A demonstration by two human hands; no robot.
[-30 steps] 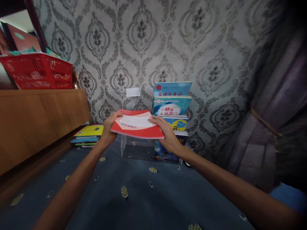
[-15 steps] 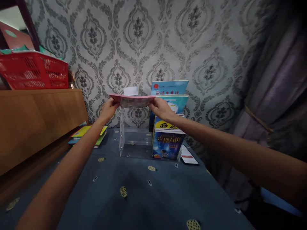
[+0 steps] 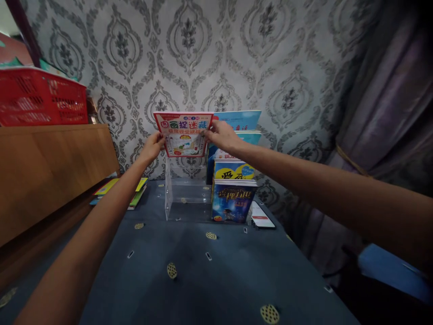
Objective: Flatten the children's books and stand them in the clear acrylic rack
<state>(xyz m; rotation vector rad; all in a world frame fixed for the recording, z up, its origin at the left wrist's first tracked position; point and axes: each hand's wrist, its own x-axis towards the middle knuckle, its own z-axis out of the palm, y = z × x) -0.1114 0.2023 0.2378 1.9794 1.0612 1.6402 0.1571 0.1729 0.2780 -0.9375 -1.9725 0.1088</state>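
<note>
A picture book [image 3: 185, 137] with a red border and pink top edge stands upright, its cover facing me, at the top back of a clear acrylic rack [image 3: 168, 194]. My left hand [image 3: 154, 146] pinches its left edge, and my right hand [image 3: 221, 135] grips its right edge. Whether the book's bottom rests on the rack, I cannot tell. Right of it, tiered in the rack, are a blue book [image 3: 241, 118], a light-blue book [image 3: 252, 139], a yellow-and-blue book [image 3: 233, 170] and, in front, dark-blue books [image 3: 232, 205].
A phone [image 3: 262, 215] lies right of the rack on the dark patterned tablecloth [image 3: 152, 284]. Yellow and green books [image 3: 140, 192] lie flat at left. A red basket [image 3: 40, 97] sits on a wooden cabinet [image 3: 54, 180]. A curtain [image 3: 368, 126] hangs at right.
The picture book has tilted from nearly edge-on to upright, so its cover now shows. Both hands still hold its sides. My view has shifted slightly.
</note>
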